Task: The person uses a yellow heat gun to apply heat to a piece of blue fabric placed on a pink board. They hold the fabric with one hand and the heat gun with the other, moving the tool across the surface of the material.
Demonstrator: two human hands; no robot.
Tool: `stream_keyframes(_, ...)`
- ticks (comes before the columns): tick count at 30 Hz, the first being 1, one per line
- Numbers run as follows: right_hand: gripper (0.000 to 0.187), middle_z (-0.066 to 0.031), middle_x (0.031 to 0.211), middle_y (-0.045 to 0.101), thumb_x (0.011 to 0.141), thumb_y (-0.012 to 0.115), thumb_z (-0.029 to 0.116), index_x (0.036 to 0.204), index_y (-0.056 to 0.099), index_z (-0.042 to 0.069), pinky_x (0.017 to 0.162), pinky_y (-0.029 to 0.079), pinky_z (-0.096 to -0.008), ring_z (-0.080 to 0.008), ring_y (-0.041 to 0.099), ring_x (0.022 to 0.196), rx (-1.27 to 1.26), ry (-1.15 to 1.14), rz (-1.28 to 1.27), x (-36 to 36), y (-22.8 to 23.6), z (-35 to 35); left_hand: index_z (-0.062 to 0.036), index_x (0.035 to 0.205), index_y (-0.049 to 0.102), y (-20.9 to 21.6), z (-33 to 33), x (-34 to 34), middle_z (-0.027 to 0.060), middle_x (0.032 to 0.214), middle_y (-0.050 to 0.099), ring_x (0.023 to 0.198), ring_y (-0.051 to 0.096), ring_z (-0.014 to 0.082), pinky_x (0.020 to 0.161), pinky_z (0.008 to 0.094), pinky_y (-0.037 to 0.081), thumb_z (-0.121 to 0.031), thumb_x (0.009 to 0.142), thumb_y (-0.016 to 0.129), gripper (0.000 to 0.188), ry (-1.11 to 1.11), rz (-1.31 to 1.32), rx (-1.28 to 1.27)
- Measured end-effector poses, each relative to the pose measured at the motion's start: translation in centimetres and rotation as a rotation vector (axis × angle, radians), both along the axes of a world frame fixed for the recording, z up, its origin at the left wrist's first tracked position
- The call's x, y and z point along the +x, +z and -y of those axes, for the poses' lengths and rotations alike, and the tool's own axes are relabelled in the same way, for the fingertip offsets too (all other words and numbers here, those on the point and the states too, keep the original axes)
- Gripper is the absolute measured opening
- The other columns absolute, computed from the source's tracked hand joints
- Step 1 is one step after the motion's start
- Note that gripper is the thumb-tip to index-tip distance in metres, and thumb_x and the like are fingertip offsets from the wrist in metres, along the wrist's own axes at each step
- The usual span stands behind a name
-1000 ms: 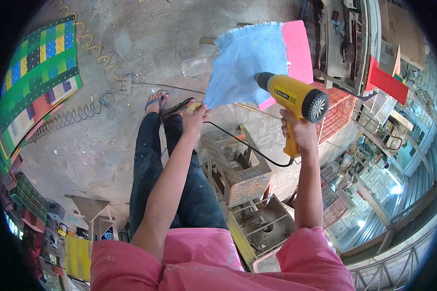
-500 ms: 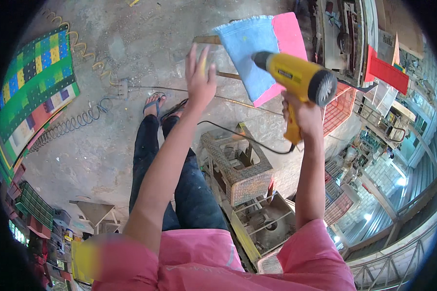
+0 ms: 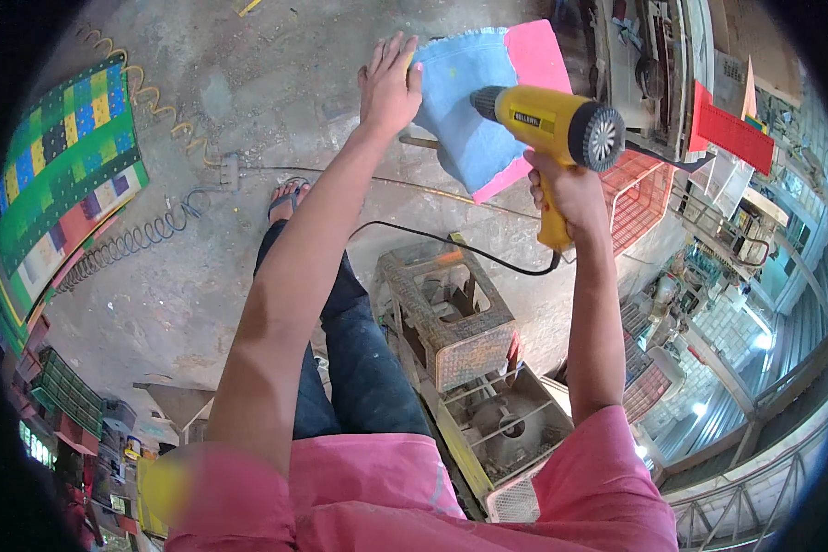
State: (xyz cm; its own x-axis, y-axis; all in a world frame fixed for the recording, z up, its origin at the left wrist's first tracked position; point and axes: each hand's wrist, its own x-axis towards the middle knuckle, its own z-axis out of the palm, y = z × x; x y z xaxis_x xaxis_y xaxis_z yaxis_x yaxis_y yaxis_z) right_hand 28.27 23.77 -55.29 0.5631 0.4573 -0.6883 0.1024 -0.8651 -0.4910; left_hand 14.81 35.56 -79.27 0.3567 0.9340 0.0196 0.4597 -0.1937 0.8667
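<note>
My right hand [image 3: 572, 195] is wrapped round the handle of a yellow and black heat gun [image 3: 538, 118]. Its dark nozzle points left, over a piece of light blue denim [image 3: 458, 69] with a frayed edge. Pink material [image 3: 538, 57] borders the denim on the right and below. Fingers stretched out, my left hand [image 3: 391, 92] lies at the left edge of the denim and appears to touch it. Under the cloth a wooden leg [image 3: 419, 142] sticks out. A black cord [image 3: 469, 253] runs from the heat gun's handle across to the left.
Below the cloth stands a worn, box-shaped stool [image 3: 469, 340], beside a dusty metal burner frame [image 3: 511, 428]. An orange plastic crate [image 3: 639, 202] sits to the right. Coiled hoses [image 3: 124, 248] and a patterned green sheet [image 3: 69, 166] lie on the left.
My left hand has moved up and right to the edge of the denim. The heat gun has shifted slightly left and down, still in my right hand.
</note>
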Motion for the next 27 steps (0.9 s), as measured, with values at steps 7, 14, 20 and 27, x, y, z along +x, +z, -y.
stream_keyframes(7,0.016,-0.0001,0.066,0.055,0.085,0.069,0.017,0.089,0.059,0.006,0.045,0.041,-0.0252,-0.0100,0.051,0.050,-0.115,-0.077,0.013,0.3,1.4,5.3,-0.0103,0.116,0.065,-1.2,-1.4,0.5,0.0142,0.108,0.067,0.102,0.063,0.0312,0.090,0.0430,0.046,-0.039,0.087,0.066,0.040,0.168,0.035,-0.166)
stream_keyframes(14,0.016,-0.0005,0.067,0.055,0.086,0.069,0.017,0.092,0.060,0.005,0.045,0.040,-0.0242,-0.0096,0.051,0.050,-0.090,-0.188,-0.025,0.3,2.7,7.6,-0.0128,0.120,0.063,0.7,-1.8,0.7,0.0129,0.120,0.063,0.113,0.057,0.0304,0.096,0.0432,0.042,-0.038,0.085,0.068,0.044,0.132,-0.091,-0.124)
stream_keyframes(20,0.016,-0.0011,0.068,0.057,0.087,0.068,0.017,0.094,0.061,0.004,0.045,0.040,-0.0240,-0.0094,0.052,0.051,0.072,-0.040,0.004,1.3,1.8,1.3,-0.0154,0.130,0.057,0.6,-0.5,1.1,0.0068,0.141,0.050,0.135,0.040,0.0287,0.109,0.0520,0.026,-0.024,0.090,0.059,0.041,0.009,-0.115,0.157)
stream_keyframes(27,0.017,-0.0015,0.068,0.056,0.087,0.067,0.016,0.094,0.061,0.002,0.045,0.040,-0.0236,-0.0085,0.051,0.052,0.100,0.041,-0.014,2.3,-0.1,-5.1,-0.0165,0.128,0.058,0.0,-0.4,1.2,0.0072,0.134,0.056,0.129,0.046,0.0283,0.106,0.0513,0.029,-0.026,0.091,0.058,0.038,0.027,-0.046,-0.028)
